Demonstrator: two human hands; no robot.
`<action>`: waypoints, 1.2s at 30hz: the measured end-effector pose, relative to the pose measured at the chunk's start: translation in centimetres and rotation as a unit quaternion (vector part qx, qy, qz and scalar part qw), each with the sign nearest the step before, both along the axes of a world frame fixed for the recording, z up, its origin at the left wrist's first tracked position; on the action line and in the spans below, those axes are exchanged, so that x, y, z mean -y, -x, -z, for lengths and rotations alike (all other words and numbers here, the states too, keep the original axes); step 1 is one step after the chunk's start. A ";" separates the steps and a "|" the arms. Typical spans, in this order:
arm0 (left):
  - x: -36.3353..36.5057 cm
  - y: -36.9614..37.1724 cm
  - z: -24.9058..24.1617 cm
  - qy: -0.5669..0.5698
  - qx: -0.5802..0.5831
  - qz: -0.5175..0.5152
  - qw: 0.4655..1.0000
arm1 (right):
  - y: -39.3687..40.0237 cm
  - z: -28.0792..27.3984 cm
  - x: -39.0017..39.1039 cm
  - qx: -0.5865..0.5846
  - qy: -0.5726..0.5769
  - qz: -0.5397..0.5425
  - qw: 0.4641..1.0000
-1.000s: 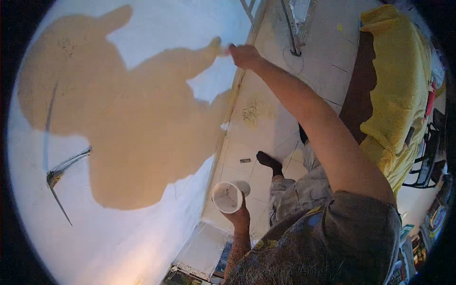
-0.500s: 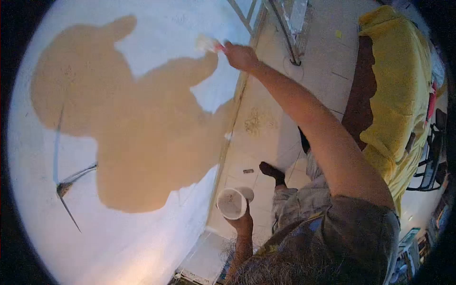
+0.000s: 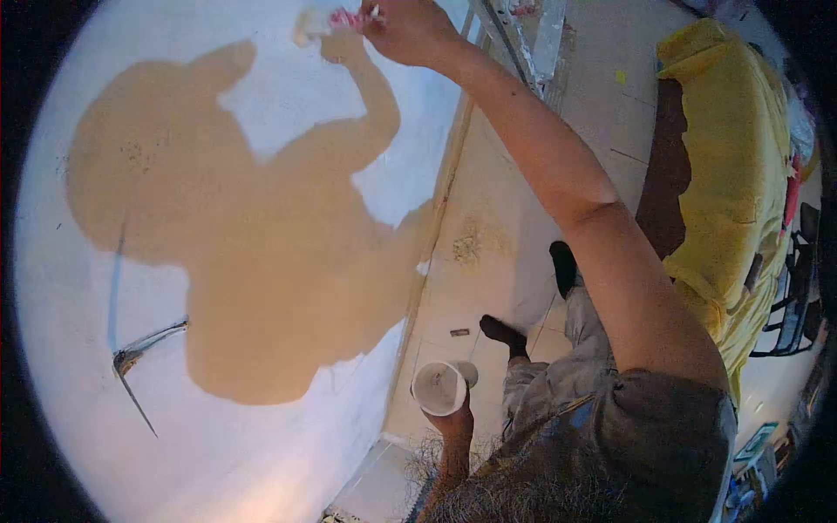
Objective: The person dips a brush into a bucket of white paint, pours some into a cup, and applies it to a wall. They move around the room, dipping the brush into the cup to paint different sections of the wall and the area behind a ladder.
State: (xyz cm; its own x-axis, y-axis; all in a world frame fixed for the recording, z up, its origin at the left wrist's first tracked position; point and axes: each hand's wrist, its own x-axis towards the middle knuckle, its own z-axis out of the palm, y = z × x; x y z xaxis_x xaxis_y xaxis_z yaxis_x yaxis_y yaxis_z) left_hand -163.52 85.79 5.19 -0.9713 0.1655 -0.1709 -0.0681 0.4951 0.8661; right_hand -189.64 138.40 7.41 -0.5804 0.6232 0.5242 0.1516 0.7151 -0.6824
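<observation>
Head view: wall (image 3: 61, 305) at 9 o'clock, crossed by a broad shadow (image 3: 261, 261).
Brush (image 3: 338, 19): at 12 o'clock, bristles toward 9, near the wall; contact unclear.
Right hand (image 3: 411, 33): closed round the brush handle.
Left hand (image 3: 452, 421): gripping the cup (image 3: 415, 390) from its 5 o'clock side.
Cup: at 6 o'clock, open top showing.
Cloth (image 3: 728, 183): yellow, toward 2 o'clock.

The floor (image 3: 455, 296) lies between the wall (image 3: 279, 218), left, and the cloth (image 3: 732, 174), right.

Glows warmly on part of the white wall (image 3: 253, 462), lays pale floor tiles (image 3: 602, 113) alongside, drapes yellow cloth (image 3: 728, 166) beyond.
</observation>
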 end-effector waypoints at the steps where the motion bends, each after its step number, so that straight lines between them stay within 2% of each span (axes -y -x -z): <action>1: -0.4 0.1 -0.2 0.000 0.001 0.000 1.000 | -0.3 0.1 0.2 0.001 0.000 0.000 1.000; 3: -1.5 0.9 -1.0 0.011 0.070 -0.012 0.997 | -0.7 1.1 1.0 -0.119 0.072 -0.008 0.990; 5: -1.2 1.2 -0.4 0.025 0.046 -0.013 0.999 | 0.1 7.2 1.9 0.076 0.022 -0.034 0.996; 7: -1.1 1.3 -0.5 0.043 0.026 -0.014 0.999 | -1.4 14.2 3.3 0.128 0.047 -0.043 0.990; 8: -1.4 1.4 -0.8 0.046 0.019 -0.012 0.999 | -2.7 17.6 3.2 0.203 0.057 -0.062 0.976; 9: -1.6 1.6 -0.8 0.050 0.011 -0.011 0.999 | -3.8 18.8 3.0 0.276 0.066 -0.081 0.956; 10: -0.9 1.5 -0.4 0.052 0.010 -0.012 0.999 | -3.7 19.8 2.9 0.274 0.069 -0.083 0.956; 12: 0.6 1.2 1.5 -0.002 0.009 -0.046 0.999 | -3.6 20.2 2.8 0.313 0.057 -0.099 0.943; 13: -0.2 1.2 0.7 0.001 0.011 -0.045 0.999 | -3.2 17.8 2.9 0.312 0.034 -0.092 0.945; 15: -2.7 1.3 -1.6 0.091 0.035 0.007 0.995 | -1.3 10.2 3.5 0.272 -0.002 -0.064 0.960; 16: -2.4 1.4 -0.8 0.090 0.033 0.008 0.995 | -0.5 6.8 3.2 0.229 -0.020 -0.041 0.972; 18: -0.8 0.8 0.6 0.006 0.048 0.017 0.999 | -1.8 -0.7 2.8 0.162 -0.016 -0.026 0.986; 19: -1.7 0.9 0.0 0.005 0.050 0.016 0.999 | -1.3 -0.6 2.0 0.164 -0.017 -0.027 0.986; 21: -3.6 1.3 -1.2 0.090 0.024 0.024 0.995 | -0.2 -0.6 -0.5 -0.091 0.099 -0.056 0.989; 24: -4.3 1.4 -1.2 0.060 0.005 0.047 0.997 | -0.5 3.8 0.9 -0.081 0.114 -0.020 0.990; 25: -4.5 1.6 -1.1 0.059 0.003 0.050 0.997 | -0.5 7.1 1.7 0.024 0.054 -0.031 0.998; 27: -4.4 1.5 -1.1 0.047 0.049 0.007 0.998 | -1.7 14.6 2.8 0.097 0.081 -0.058 0.990; 29: -4.1 1.4 -0.6 0.076 0.004 0.015 0.997 | -4.1 19.9 2.2 0.232 0.069 -0.065 0.968; 30: -4.1 1.4 -0.6 0.110 -0.039 0.020 0.993 | -4.4 20.6 1.7 0.230 0.068 -0.062 0.969; 32: -4.4 1.4 -0.7 0.102 -0.014 0.007 0.995 | -4.2 21.8 0.7 0.250 0.127 0.008 0.960; 34: -4.2 1.2 -0.2 0.096 0.014 -0.009 0.995 | -3.4 16.8 -1.1 0.174 0.125 0.038 0.976; 36: -3.2 1.1 0.7 0.073 0.065 0.004 0.995 | -0.8 12.9 -2.7 -0.019 0.140 0.047 0.989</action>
State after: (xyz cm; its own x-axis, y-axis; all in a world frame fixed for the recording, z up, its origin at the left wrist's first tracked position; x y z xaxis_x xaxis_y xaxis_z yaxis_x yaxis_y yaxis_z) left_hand -164.58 88.94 4.51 -0.9384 0.1370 -0.3171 -0.1702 0.6153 0.7697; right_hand -188.79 141.11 -5.45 -0.4955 0.7976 0.3440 0.1791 0.4813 -0.8580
